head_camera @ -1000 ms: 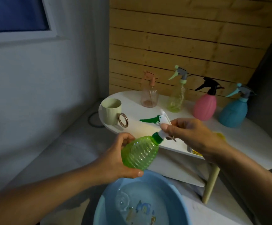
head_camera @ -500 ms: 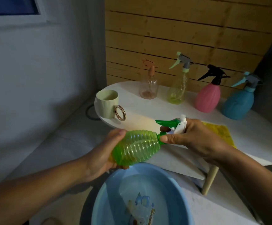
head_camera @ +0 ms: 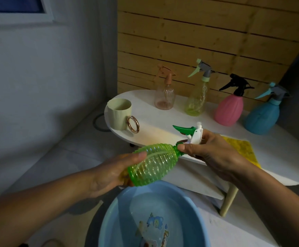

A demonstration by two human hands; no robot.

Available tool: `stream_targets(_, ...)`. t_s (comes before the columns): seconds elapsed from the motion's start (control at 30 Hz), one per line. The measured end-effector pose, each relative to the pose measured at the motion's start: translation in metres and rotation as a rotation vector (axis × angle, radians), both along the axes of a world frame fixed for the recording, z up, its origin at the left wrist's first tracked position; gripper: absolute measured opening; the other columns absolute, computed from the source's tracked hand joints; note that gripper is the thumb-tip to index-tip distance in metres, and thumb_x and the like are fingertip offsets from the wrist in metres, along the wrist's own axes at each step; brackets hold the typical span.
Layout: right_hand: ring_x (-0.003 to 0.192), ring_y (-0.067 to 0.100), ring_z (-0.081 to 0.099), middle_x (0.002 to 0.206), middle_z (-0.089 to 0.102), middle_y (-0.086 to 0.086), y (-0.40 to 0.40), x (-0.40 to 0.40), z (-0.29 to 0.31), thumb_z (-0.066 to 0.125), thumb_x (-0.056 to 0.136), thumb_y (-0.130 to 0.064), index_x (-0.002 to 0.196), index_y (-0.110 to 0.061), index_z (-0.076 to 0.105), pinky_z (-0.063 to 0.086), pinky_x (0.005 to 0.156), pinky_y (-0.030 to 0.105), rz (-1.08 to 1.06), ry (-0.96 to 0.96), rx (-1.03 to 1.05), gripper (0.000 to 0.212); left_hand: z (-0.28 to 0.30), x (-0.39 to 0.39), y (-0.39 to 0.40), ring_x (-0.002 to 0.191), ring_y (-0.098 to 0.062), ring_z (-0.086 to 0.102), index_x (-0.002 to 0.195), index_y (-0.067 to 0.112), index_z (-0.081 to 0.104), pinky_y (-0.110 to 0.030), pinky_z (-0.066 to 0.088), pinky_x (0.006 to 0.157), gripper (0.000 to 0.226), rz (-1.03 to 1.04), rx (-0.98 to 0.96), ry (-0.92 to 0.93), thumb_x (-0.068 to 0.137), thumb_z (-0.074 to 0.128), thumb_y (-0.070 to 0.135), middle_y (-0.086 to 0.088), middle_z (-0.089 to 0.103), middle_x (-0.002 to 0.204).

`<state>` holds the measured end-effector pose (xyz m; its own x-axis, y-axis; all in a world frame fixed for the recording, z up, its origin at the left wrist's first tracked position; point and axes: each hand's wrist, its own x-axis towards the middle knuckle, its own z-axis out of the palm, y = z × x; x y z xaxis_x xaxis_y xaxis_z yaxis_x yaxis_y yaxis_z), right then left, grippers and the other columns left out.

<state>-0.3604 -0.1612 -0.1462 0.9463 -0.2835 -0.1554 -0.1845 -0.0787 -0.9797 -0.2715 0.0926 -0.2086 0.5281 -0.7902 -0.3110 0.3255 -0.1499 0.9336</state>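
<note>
While the left hand (head_camera: 109,173) grips the empty green bottle (head_camera: 152,166), the right hand (head_camera: 214,157) pinches its neck.

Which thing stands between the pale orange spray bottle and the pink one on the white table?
A clear yellow-green spray bottle with a grey head stands there, as seen in the head view.

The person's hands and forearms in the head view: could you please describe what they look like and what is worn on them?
The left hand and right hand are bare: no gloves, no visible rings. The left forearm and right forearm show no sleeve, watch or bracelet within the frame. The visible nails look short and unpainted.
</note>
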Motion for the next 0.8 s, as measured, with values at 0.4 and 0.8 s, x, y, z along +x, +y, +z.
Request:
stream_targets(0.4, 0.084, 0.022, 0.065, 0.103, 0.071, 0.025, 0.006, 0.011, -0.002, 0.074, 0.082, 0.01, 0.113, -0.017, 0.064, 0.058, 0.072, 0.029, 0.052, -0.065, -0.003, 0.042, 0.0, 0.011, -0.002, 0.094, -0.032, 0.072, 0.123, 0.01, 0.074, -0.035, 0.058, 0.072, 0.086, -0.09, 0.019, 0.303, 0.081, 0.053, 0.082, -0.025, 0.069, 0.116)
stream_targets(0.8, 0.082, 0.022, 0.067, 0.104, 0.071, 0.017, -0.023, 0.023, 0.0, 0.079, 0.082, -0.005, 0.122, -0.014, 0.056, 0.056, 0.067, 0.029, -0.22, -0.117, -0.021, 0.047, -0.007, 0.03, 0.01, 0.134, -0.034, 0.055, 0.143, 0.024, 0.06, -0.048, 0.04, 0.114, 0.073, -0.228, -0.028, 0.098, 0.077, 0.089, 0.035, -0.017, 0.058, 0.146)
